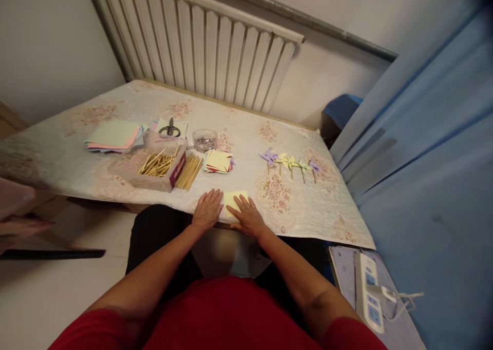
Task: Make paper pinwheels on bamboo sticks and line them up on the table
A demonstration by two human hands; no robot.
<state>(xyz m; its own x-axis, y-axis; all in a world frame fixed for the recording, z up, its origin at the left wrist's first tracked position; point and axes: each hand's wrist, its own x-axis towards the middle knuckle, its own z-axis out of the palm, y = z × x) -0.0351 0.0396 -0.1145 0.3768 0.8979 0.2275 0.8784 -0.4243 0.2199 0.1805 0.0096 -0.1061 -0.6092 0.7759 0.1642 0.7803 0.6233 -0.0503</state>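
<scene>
— Location of yellow paper (230, 198)?
— On floral cloth (246, 139), near edge, partly under right hand (249, 217): fingers spread, gripping nothing.
— And left hand (208, 210)?
— Laid flat just beside paper, likewise gripping nothing.
— Advice?
— Press evenly; avoid dragging or creasing.

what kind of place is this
Most likely a room in a home, though a small workroom is possible: a radiator runs along the wall, a long blue curtain hangs at the right, and a floral cloth covers the table.
</scene>
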